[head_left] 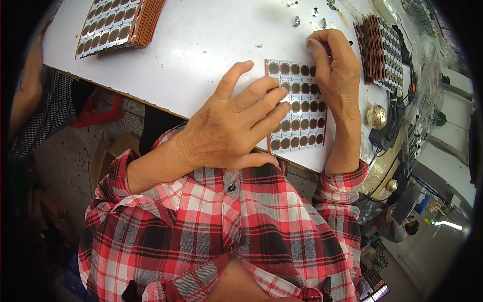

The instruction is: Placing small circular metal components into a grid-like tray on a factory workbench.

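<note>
A flat panel (306,121) lies on the white table in front of me, with rows of dark round pads on pale squares and a reddish-brown edge. My left hand (216,123) is open, its fingers spread and their tips over the panel's left side. Above the panel's upper right corner, my right hand (338,70) is curled with thumb and forefinger together. Whatever it pinches, if anything, is too small to make out. Several small shiny metal pieces (296,21) lie on the table beyond that hand.
Stacks of similar panels stand at the far left (108,26) and at the right (380,53). Beside the right stack are a round brass-coloured metal piece (376,117) and a black box (385,135) with cables. Another person's arm (29,95) and a red stool (98,113) are at left.
</note>
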A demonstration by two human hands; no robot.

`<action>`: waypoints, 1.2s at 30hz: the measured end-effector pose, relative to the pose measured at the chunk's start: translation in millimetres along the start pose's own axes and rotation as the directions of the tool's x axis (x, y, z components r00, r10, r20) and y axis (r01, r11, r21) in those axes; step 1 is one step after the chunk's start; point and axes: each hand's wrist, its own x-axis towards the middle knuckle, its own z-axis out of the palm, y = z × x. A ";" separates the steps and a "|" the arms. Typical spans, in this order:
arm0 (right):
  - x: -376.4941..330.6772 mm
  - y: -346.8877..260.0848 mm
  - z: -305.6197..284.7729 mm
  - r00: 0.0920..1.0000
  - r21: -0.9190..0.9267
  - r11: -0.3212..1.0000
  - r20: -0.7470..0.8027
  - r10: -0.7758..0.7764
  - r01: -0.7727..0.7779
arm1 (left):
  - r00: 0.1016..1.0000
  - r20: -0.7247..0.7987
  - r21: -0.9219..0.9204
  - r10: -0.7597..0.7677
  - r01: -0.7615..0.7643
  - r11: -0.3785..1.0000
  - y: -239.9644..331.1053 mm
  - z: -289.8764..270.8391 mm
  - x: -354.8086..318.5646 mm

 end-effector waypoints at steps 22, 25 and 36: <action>1.3 -28.4 -9.8 0.890 0.529 0.717 0.235 0.390 -0.454 | 1.000 0.000 0.018 -0.001 0.001 1.000 -0.8 1.1 -0.8; 1.7 -37.9 -12.7 0.833 0.663 0.510 0.378 0.403 -0.548 | 1.000 0.007 0.018 0.000 0.000 1.000 -1.0 -0.6 0.4; 4.3 -40.7 -15.0 0.804 0.712 0.374 0.514 0.299 -0.594 | 0.983 -0.177 -0.084 -0.043 0.028 0.996 -3.1 -1.7 -2.2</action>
